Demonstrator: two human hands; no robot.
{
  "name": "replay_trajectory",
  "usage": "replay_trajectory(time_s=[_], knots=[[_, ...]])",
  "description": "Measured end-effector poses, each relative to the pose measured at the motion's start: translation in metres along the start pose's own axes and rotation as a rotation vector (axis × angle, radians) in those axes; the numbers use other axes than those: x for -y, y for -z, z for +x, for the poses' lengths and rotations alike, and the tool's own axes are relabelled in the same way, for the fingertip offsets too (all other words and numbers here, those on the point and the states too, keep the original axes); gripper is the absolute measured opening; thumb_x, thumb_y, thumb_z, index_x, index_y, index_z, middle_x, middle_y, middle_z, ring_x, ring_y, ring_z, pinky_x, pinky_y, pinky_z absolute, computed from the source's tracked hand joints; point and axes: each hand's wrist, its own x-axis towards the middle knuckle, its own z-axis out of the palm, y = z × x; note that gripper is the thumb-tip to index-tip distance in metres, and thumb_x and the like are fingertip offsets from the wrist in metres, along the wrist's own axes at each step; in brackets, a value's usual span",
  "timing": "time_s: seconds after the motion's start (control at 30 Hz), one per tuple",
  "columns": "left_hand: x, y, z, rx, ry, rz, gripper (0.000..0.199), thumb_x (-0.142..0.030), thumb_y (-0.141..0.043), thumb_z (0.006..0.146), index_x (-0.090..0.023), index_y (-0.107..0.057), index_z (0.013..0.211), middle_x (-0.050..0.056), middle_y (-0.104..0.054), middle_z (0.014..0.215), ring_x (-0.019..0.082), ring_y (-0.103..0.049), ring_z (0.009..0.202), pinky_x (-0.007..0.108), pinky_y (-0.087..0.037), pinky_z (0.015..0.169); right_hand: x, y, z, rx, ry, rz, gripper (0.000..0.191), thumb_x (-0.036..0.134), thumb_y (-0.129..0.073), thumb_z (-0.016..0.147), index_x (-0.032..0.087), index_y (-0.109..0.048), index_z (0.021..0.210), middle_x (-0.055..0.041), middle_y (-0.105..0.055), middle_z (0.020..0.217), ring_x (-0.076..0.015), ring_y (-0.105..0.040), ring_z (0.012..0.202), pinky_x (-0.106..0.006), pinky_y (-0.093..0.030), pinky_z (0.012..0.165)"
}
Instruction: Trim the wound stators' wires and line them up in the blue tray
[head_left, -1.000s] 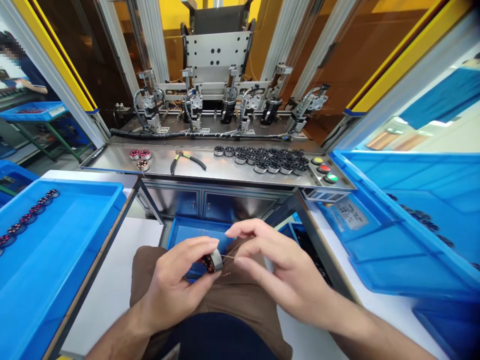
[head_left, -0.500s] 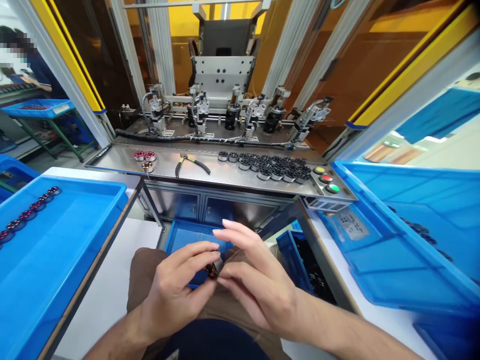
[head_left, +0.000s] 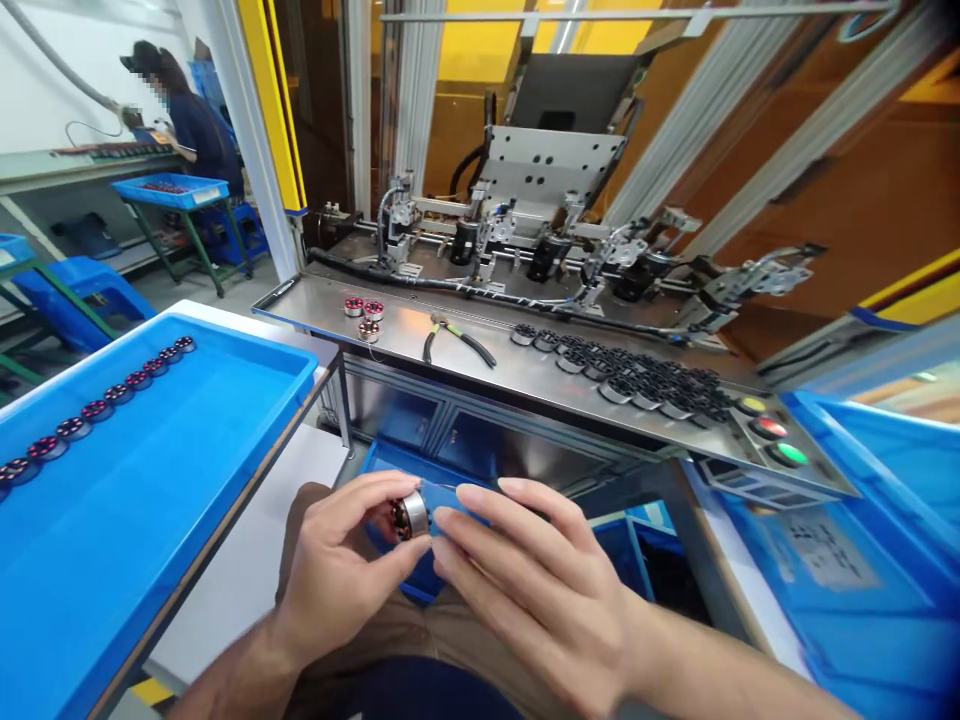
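My left hand (head_left: 349, 555) pinches a small round motor part (head_left: 415, 515) between thumb and fingers. The part has a silver metal rim and dark, copper-coloured windings, and it is turned on its side above my lap. My right hand (head_left: 536, 580) is beside it, fingers long and close together, their tips at the right side of the part. Whatever lies between those fingertips is hidden. On the metal bench ahead are cutting pliers (head_left: 457, 338) with black and green handles, several black-topped motor parts (head_left: 622, 370), and three parts with red or copper tops (head_left: 367, 310).
A blue tray (head_left: 195, 440) with a row of motor parts stands left. Blue bins (head_left: 840, 540) are at the right. Behind the metal bench (head_left: 517, 365) is a machine with clamps (head_left: 495, 240); push buttons (head_left: 780, 440) sit at its right end. A person (head_left: 195, 130) works far left.
The view has swung left, so the bench appears further right. The motor part is turned to show more of its silver rim. My right fingers have come closer together beside it.
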Motion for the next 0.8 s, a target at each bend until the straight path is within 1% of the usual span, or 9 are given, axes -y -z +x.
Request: replay_trajectory(time_s=[0.1,0.17,0.3,0.43,0.5,0.6,0.63,0.7,0.8], knots=[[0.000,0.002,-0.002,-0.016,0.071,-0.043,0.040,-0.011,-0.078,0.077,-0.028,-0.071,0.113,0.005,-0.073,0.116,0.020,-0.071,0.105,0.023,-0.059,0.085,0.001,-0.022,0.008,0.038,0.030,-0.004,0.036,0.010,-0.036,0.096,0.012,-0.072,0.098,-0.0095,-0.075,0.094,-0.0255,-0.063,0.107,-0.046,-0.045,0.102],[0.001,0.005,-0.003,-0.009,0.141,-0.119,0.038,-0.011,-0.078,0.077,-0.028,-0.072,0.111,0.005,-0.073,0.116,0.020,-0.071,0.104,0.024,-0.060,0.084,-0.002,-0.032,0.010,0.056,-0.009,0.051,0.036,0.009,-0.035,0.098,0.010,-0.071,0.093,-0.0082,-0.072,0.084,-0.0233,-0.064,0.094,-0.045,-0.045,0.100],[0.007,0.012,-0.003,0.059,0.272,-0.391,0.038,-0.012,-0.080,0.076,-0.027,-0.073,0.110,0.006,-0.072,0.117,0.022,-0.073,0.100,0.027,-0.062,0.082,-0.003,-0.038,0.011,0.083,-0.053,0.160,0.029,0.009,-0.040,0.098,0.008,-0.069,0.095,-0.0091,-0.070,0.085,-0.0232,-0.060,0.091,-0.046,-0.044,0.096],[0.015,0.017,-0.004,0.038,0.261,-0.471,0.037,-0.010,-0.078,0.077,-0.026,-0.074,0.110,0.007,-0.072,0.118,0.023,-0.072,0.104,0.028,-0.061,0.087,-0.015,-0.031,0.019,0.092,-0.115,0.336,0.015,0.011,-0.053,0.095,0.012,-0.067,0.098,-0.0075,-0.070,0.085,-0.0212,-0.061,0.087,-0.044,-0.048,0.091],[0.018,0.017,-0.006,-0.015,0.223,-0.437,0.038,-0.008,-0.077,0.078,-0.027,-0.074,0.110,0.007,-0.072,0.118,0.022,-0.071,0.107,0.026,-0.060,0.088,-0.039,-0.031,0.027,0.031,-0.278,0.408,0.012,0.021,-0.062,0.094,0.016,-0.066,0.104,-0.0079,-0.071,0.093,-0.0211,-0.064,0.090,-0.040,-0.052,0.089],[0.019,0.016,-0.008,-0.098,0.153,-0.391,0.040,-0.006,-0.076,0.078,-0.028,-0.073,0.111,0.006,-0.073,0.119,0.021,-0.071,0.108,0.025,-0.060,0.089,-0.093,-0.053,0.044,-0.104,-0.697,0.225,0.038,0.037,-0.069,0.088,0.017,-0.062,0.120,-0.0136,-0.069,0.117,-0.0259,-0.065,0.107,-0.042,-0.052,0.095],[0.019,0.015,-0.008,-0.113,0.132,-0.378,0.041,-0.005,-0.076,0.077,-0.028,-0.073,0.111,0.006,-0.073,0.119,0.021,-0.071,0.108,0.024,-0.061,0.089,-0.111,-0.066,0.049,-0.081,-0.824,0.120,0.050,0.040,-0.073,0.085,0.014,-0.059,0.126,-0.0172,-0.065,0.126,-0.0295,-0.061,0.118,-0.045,-0.048,0.102],[0.019,0.014,-0.007,-0.130,0.094,-0.350,0.042,-0.005,-0.076,0.077,-0.028,-0.073,0.112,0.006,-0.073,0.119,0.021,-0.071,0.110,0.024,-0.061,0.089,-0.143,-0.096,0.059,0.118,-1.073,-0.012,0.071,0.047,-0.074,0.081,0.012,-0.050,0.138,-0.0217,-0.050,0.146,-0.0355,-0.045,0.137,-0.052,-0.036,0.113],[0.016,0.016,-0.008,-0.153,0.056,-0.298,0.043,-0.005,-0.076,0.076,-0.028,-0.073,0.112,0.005,-0.074,0.118,0.021,-0.070,0.111,0.023,-0.061,0.089,-0.169,-0.134,0.065,0.229,-1.236,-0.022,0.084,0.057,-0.074,0.076,0.005,-0.049,0.137,-0.0331,-0.050,0.140,-0.0484,-0.044,0.134,-0.065,-0.037,0.104]])
